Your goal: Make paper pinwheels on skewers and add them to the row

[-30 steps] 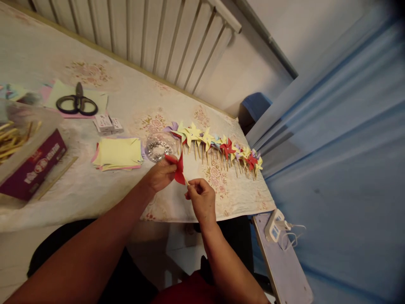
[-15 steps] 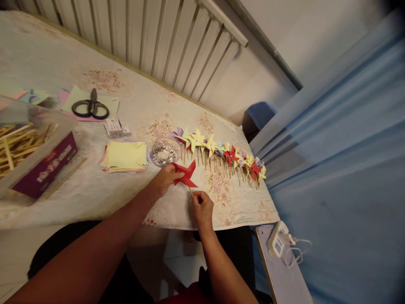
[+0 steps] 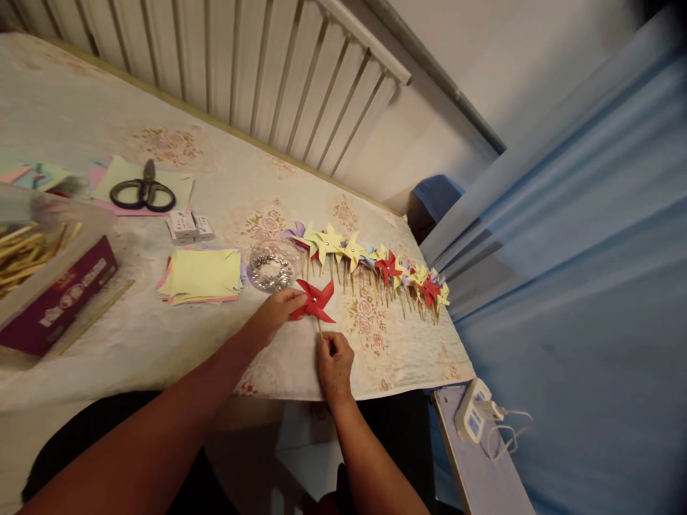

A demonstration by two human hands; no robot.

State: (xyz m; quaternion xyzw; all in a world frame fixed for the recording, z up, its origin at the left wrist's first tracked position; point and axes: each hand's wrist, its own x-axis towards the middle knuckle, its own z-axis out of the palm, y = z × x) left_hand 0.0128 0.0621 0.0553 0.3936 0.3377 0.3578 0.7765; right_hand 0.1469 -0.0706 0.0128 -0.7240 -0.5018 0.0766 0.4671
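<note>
Showing a red pinwheel (image 3: 315,300) face-up low over the table (image 3: 134,336), just in front of the row of pinwheels (image 3: 376,266); whether it rests on the cloth cannot be told. The left hand (image 3: 271,316) has its grip pinched on the wheel's left blade tip. The right hand (image 3: 333,366) has its grip closed on the lower end of the stick (image 3: 320,329). The stick's long axis runs from the right hand away from the person and slightly left to the hub, so the wheel lies beyond the right grip and just right of the left one. A dish of pins (image 3: 271,266) stands just behind the left hand, with a paper stack (image 3: 201,275) to its left.
</note>
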